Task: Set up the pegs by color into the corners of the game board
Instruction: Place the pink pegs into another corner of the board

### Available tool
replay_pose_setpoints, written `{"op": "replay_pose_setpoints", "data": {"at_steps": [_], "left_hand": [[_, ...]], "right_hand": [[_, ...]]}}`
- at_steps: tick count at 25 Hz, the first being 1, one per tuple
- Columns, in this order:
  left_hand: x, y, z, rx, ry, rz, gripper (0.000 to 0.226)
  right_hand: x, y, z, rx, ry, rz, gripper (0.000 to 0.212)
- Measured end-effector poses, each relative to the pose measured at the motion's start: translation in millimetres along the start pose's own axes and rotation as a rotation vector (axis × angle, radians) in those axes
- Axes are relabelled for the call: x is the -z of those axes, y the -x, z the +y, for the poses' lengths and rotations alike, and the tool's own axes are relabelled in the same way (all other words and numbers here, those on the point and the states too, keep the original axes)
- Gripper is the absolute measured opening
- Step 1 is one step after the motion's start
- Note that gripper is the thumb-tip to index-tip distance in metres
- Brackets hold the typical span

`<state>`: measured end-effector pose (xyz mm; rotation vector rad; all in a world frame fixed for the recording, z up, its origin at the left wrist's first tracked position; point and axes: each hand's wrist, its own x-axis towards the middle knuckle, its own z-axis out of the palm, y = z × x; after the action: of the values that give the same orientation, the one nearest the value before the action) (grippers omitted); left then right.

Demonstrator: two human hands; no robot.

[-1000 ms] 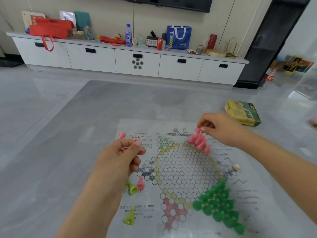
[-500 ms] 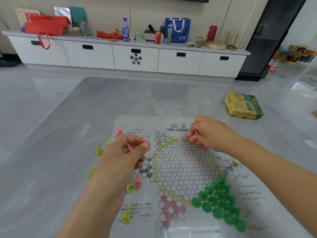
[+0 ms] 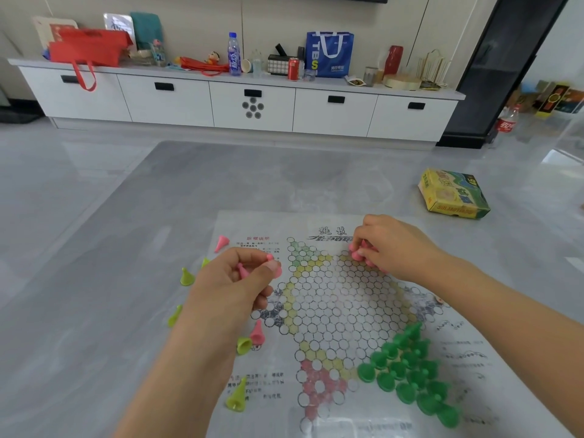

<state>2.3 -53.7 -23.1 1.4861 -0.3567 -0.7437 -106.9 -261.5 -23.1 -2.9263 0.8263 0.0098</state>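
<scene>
A paper game board (image 3: 335, 311) with a star of circles lies on the grey table. My left hand (image 3: 230, 286) hovers over its left side, gripping several pink pegs (image 3: 243, 270) in curled fingers. At the upper right corner of the star my right hand (image 3: 392, 248) pinches a pink peg (image 3: 357, 255) among a pink cluster it mostly hides. Green pegs (image 3: 410, 374) fill the lower right corner. Loose pink pegs (image 3: 221, 243) (image 3: 257, 333) and yellow-green pegs (image 3: 186, 276) (image 3: 237, 398) lie left of the star.
A yellow-green game box (image 3: 453, 194) lies on the table (image 3: 126, 311) to the back right. Beyond the table stands a long white cabinet (image 3: 252, 102) covered with bags, bottles and cans. A cola bottle (image 3: 507, 121) stands on the floor at right.
My right hand has come down onto the pink cluster at the upper right corner and now covers it. My left hand stays put with its pink pegs. The camera tilted down slightly.
</scene>
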Motion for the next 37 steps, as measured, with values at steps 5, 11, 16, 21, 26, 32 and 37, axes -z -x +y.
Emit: {"op": "replay_pose_setpoints", "data": {"at_steps": [5,11,16,21,26,32,37], "left_hand": [[1,0,0,0.001,0.0,0.003,0.007],[2,1,1,0.002,0.006,-0.008,0.003],[1,2,1,-0.008,-0.027,-0.02,0.005],[-5,11,1,-0.058,-0.183,-0.024,0.021],[-5,13,3,-0.084,-0.268,-0.024,0.025],[-3,13,3,-0.088,-0.323,0.011,0.023],[-5,13,3,-0.065,-0.353,0.042,0.009]], "right_hand": [[-1,-2,0,0.021,0.028,-0.012,0.014],[-2,-2,2,0.04,0.045,-0.007,0.012],[20,4,-7,-0.005,-0.256,0.079,0.008],[50,19,-48,0.132,-0.57,-0.054,0.012],[48,25,-74,0.308,-0.565,-0.199,0.016],[47,22,-76,0.299,-0.614,-0.213,0.011],[49,13,-64,0.182,-0.587,-0.105,0.009]]}}
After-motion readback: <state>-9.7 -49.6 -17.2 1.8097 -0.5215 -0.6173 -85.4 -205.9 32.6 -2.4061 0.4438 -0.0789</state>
